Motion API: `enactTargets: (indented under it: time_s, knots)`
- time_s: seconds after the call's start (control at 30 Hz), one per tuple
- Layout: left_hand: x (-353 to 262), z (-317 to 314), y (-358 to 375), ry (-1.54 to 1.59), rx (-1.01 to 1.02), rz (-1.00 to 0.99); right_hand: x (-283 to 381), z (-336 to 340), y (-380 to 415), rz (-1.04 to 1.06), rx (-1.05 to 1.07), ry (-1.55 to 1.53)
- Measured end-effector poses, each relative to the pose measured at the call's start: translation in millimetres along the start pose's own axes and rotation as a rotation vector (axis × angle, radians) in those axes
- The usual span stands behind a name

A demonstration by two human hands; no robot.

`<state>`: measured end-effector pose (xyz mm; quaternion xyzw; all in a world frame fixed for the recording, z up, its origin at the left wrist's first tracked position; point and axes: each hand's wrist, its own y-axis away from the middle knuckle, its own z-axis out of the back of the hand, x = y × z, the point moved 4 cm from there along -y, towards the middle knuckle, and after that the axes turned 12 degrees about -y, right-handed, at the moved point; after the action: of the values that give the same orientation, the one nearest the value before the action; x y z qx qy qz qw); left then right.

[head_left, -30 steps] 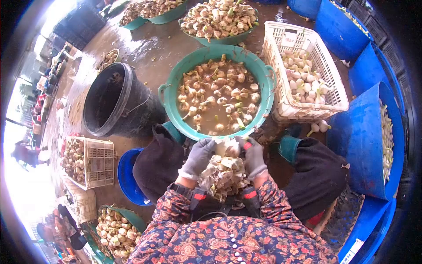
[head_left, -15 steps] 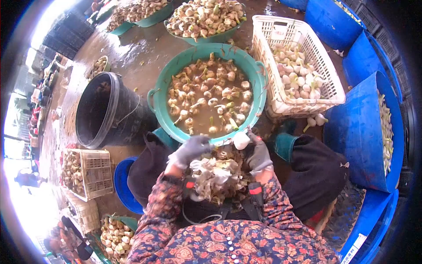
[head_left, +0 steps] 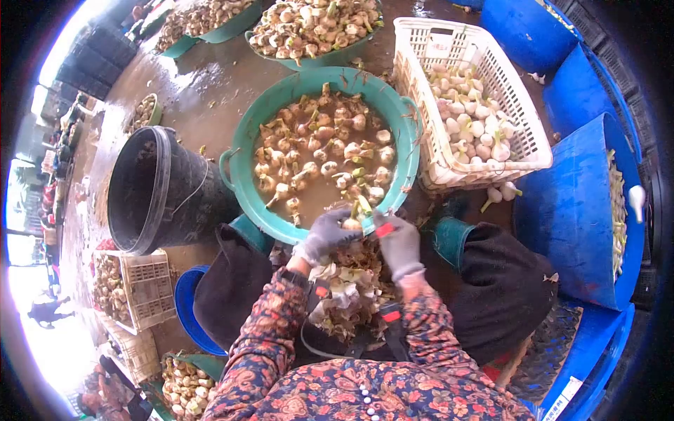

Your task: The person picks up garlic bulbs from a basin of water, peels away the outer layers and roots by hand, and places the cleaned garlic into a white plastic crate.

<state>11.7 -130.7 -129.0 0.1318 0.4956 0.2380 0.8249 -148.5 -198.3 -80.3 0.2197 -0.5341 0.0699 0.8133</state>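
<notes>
Over the near rim of the green tub (head_left: 243, 133), my gloved left hand (head_left: 327, 235) is closed around a garlic bulb (head_left: 352, 224) with a green stem. My gloved right hand (head_left: 399, 245) meets the same bulb from the other side, fingers curled at its stem; a red patch shows on those fingers. Muddy water in the tub holds many unpeeled garlic bulbs (head_left: 309, 170). Below my hands, a heap of loose garlic skins (head_left: 347, 295) lies in my lap. A white peeled bulb (head_left: 637, 200) appears in mid-air at the far right, beside a blue barrel (head_left: 562, 203).
At the tub's right stands a white crate (head_left: 523, 133) of cleaned garlic. To the left are a black bucket (head_left: 163, 189) and a crate (head_left: 151, 288) of garlic. Another heaped basin (head_left: 309, 59) stands beyond the tub. More blue barrels (head_left: 526, 38) line the right side.
The white bulb that was at my right hand has left it and is far to the right. My left hand has moved to the tub rim and now grips another bulb, with my right hand beside it.
</notes>
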Motion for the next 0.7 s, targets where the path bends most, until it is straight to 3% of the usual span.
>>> enactTargets:
  time_s: [0.1, 0.17, 0.23, 0.27, 0.37, 0.4, 0.43, 0.47, 0.5, 0.53, 0.57, 0.63, 0.67, 0.7]
  knots:
    - [-27, 5, 37, -0.39, -0.161, -0.176, 5, -24, 13, -0.09, 0.085, 0.037]
    - [-42, 8, 56, -0.417, -0.242, -0.308, 4, -24, 20, -0.063, 0.097, -0.025]
    - [-41, 10, 70, -0.36, -0.217, -0.252, -2, -27, 21, -0.06, 0.17, 0.008]
    - [-35, 7, 68, -0.401, -0.225, -0.394, 4, -25, 26, -0.056, 0.206, -0.022]
    - [-34, 14, 84, -0.393, -0.236, -0.2, 4, -27, 31, 0.118, 0.314, -0.161]
    - [-33, 19, 88, -0.287, -0.233, -0.229, -21, -28, 17, 0.084, 0.366, -0.19]
    - [-26, 16, 87, -0.269, -0.369, -0.272, -78, -36, -12, -0.113, 0.406, -0.495]
    - [-23, 14, 88, -0.227, -0.393, -0.225, -94, -42, -24, -0.117, 0.494, -0.648]
    - [-24, 11, 88, -0.181, -0.406, -0.192, -18, -46, 29, -0.153, 0.674, -0.82]
    - [-22, 3, 86, -0.078, -0.485, -0.148, -11, -50, 41, -0.562, 0.586, -0.886]
    - [-20, 0, 89, 0.024, -0.558, -0.114, 11, -48, 71, -0.689, 0.875, -1.013]
    - [-25, -1, 103, -0.075, -0.356, -0.099, -45, -57, 40, -0.311, 0.774, -0.906]
    - [-21, -3, 108, -0.137, -0.524, -0.119, -36, -62, 42, -0.307, 0.804, -0.895]
    - [-14, -1, 105, -0.134, -0.546, -0.111, -37, -62, 44, -0.538, 0.76, -0.912]
